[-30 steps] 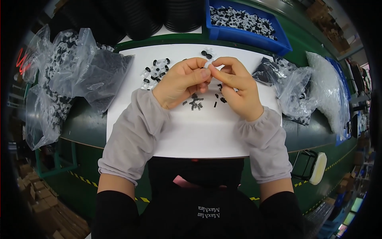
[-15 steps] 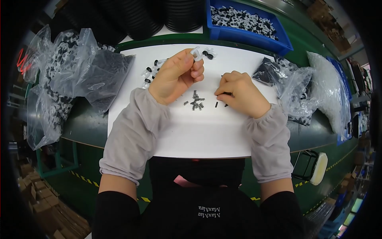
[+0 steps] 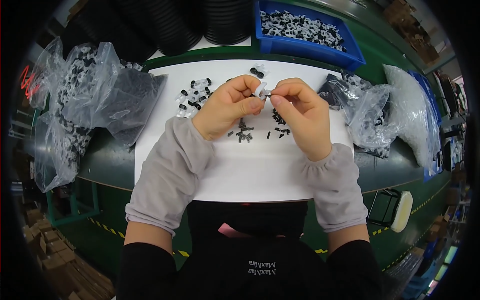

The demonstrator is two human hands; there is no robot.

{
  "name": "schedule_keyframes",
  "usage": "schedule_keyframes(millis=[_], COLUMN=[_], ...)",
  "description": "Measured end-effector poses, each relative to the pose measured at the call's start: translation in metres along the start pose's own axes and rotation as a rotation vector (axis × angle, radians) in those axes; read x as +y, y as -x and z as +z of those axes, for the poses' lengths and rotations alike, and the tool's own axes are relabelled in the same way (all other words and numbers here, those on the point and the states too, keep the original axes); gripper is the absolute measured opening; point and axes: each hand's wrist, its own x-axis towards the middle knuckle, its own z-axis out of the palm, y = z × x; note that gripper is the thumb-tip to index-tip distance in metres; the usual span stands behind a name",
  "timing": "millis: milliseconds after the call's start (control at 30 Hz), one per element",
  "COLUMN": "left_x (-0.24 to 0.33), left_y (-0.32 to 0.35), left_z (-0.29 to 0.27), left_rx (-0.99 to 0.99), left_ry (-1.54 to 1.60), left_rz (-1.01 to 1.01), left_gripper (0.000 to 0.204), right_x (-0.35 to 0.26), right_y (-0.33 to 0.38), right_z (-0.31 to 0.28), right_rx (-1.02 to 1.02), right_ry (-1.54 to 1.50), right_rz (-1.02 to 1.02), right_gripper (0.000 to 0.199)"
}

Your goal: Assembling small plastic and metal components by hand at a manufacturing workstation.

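Above the white board (image 3: 245,175), my left hand (image 3: 225,108) pinches a small white plastic part (image 3: 260,90) between thumb and fingers. My right hand (image 3: 307,120) has closed its thumb and forefinger on a small black piece (image 3: 268,94), held against the right side of the white part. How far the two are joined is too small to tell. Below the hands lie a loose group of short dark grey pieces (image 3: 243,135) and, partly behind my right hand, several short black pieces (image 3: 278,118). White parts with black ends (image 3: 194,96) are scattered beside my left hand.
More white-and-black parts (image 3: 258,71) lie at the board's far side. A blue bin (image 3: 310,52) full of such parts stands behind. Clear plastic bags of parts flank the board at left (image 3: 92,95) and right (image 3: 372,105). Black ribbed coils (image 3: 227,22) stand at the back.
My right hand has lifted from the black pieces and come up to the left hand with a small black piece. My left hand has lowered slightly and turned, keeping the white part.
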Motion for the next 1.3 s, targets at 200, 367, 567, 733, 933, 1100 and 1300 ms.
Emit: schedule_keyframes(millis=[200, 367, 567, 733, 933, 1100, 1300], left_x=[-0.003, -0.004, -0.007, -0.001, 0.003, 0.022, 0.032], left_y=[0.000, -0.001, 0.000, 0.001, 0.001, 0.000, -0.001], left_z=[0.003, 0.005, 0.002, 0.007, 0.002, 0.002, -0.046], left_rx=[0.045, 0.063, 0.095, 0.123, 0.082, 0.258, 0.780], left_ry=[-0.001, 0.084, 0.102, 0.039, -0.012, -0.219, -1.187], left_rz=[0.026, 0.018, 0.098, 0.063, 0.000, -0.135, 0.304], left_gripper=[0.035, 0.023, 0.023, 0.029, 0.027, 0.027, 0.017], right_x=[0.010, 0.014, 0.008, 0.006, -0.002, 0.000, 0.007], right_y=[0.006, 0.008, 0.009, 0.007, -0.003, -0.013, -0.045], right_z=[0.014, 0.016, 0.019, 0.006, 0.001, -0.022, -0.056], right_rx=[0.091, 0.147, 0.109, -0.008, -0.018, -0.108, 0.285], right_ry=[0.125, 0.205, 0.037, 0.133, 0.034, -0.016, -0.072], right_rz=[-0.147, -0.227, -0.150, -0.170, 0.148, 0.353, 0.131], right_gripper=[0.007, 0.007, 0.017, 0.027, 0.020, 0.013, 0.026])
